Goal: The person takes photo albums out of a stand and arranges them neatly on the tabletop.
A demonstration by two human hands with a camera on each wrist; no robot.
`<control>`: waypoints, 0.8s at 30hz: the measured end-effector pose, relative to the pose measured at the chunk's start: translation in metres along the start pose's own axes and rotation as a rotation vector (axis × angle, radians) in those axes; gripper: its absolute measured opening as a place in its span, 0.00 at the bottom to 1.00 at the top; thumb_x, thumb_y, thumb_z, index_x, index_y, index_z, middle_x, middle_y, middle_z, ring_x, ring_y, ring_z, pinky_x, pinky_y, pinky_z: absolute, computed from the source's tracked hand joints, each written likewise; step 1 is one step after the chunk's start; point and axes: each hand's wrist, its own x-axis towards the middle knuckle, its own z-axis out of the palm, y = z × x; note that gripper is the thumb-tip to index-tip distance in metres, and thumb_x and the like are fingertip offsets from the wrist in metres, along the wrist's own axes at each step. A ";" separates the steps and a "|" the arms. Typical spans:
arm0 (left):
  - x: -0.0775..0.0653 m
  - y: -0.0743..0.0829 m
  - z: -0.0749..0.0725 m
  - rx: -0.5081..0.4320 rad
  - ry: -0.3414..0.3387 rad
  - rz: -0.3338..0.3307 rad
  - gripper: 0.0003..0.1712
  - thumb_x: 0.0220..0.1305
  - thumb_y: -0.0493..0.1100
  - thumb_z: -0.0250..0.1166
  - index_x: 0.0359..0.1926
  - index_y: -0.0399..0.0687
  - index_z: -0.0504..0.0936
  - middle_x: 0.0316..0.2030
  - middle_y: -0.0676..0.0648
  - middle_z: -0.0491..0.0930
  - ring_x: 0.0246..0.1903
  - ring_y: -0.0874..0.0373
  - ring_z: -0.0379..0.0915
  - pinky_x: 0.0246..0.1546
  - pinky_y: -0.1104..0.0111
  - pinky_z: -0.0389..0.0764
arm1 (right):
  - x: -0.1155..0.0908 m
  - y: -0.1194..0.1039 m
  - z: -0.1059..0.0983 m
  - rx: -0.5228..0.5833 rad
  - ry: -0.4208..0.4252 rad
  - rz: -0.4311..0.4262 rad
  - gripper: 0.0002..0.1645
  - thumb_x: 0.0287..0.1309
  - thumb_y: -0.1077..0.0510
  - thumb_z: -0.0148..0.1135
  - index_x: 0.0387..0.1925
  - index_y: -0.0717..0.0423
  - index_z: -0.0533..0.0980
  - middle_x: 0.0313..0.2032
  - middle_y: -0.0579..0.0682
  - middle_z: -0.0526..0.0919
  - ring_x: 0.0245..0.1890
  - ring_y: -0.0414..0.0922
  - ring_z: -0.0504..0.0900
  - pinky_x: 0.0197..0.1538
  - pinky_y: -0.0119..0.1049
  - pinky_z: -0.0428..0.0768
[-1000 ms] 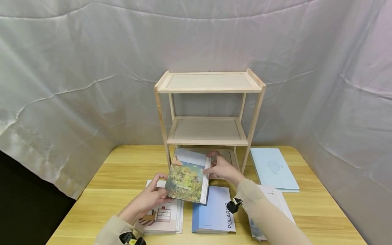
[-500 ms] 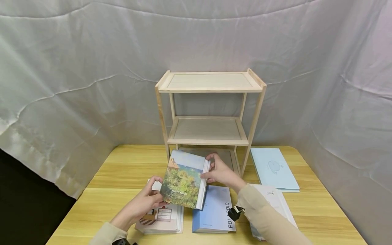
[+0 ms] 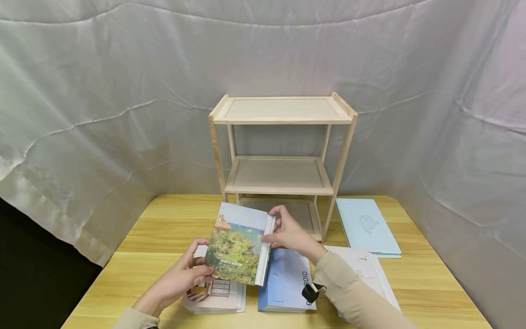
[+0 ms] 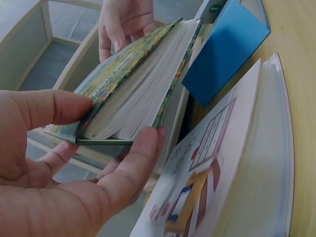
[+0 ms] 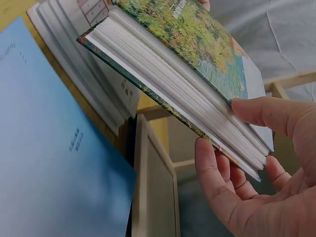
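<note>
Both hands hold a photo album (image 3: 236, 249) with a painted garden-and-sea cover, tilted above the table in front of the shelf. My left hand (image 3: 181, 274) grips its left edge, thumb on the cover and fingers beneath. At the opposite side my right hand (image 3: 291, 234) pinches the page-edge side between thumb and fingers. The right wrist view shows the thick white pages (image 5: 182, 84) between the covers. Below the album lie a blue Polaroid album (image 3: 287, 283) and, partly hidden, a white-and-pink album (image 3: 222, 297) with a drawn dresser.
A three-tier wooden shelf (image 3: 281, 189) stands at the back middle of the wooden table (image 3: 164, 228). To its right lies a light blue book (image 3: 367, 226) with a whale drawing. A white book (image 3: 361, 269) sits partly under the right forearm. Grey curtains (image 3: 123, 114) surround the table.
Both hands have carried the photo album left and slightly toward the person, away from the shelf, turning it a little clockwise. The other albums have stayed in place.
</note>
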 end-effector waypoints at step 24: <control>-0.026 -0.017 -0.039 -0.128 0.016 0.093 0.33 0.81 0.37 0.58 0.70 0.75 0.54 0.42 0.48 0.72 0.43 0.60 0.78 0.53 0.67 0.86 | 0.014 -0.014 0.048 0.012 -0.014 -0.059 0.41 0.61 0.64 0.78 0.67 0.57 0.62 0.42 0.58 0.78 0.33 0.45 0.86 0.36 0.40 0.92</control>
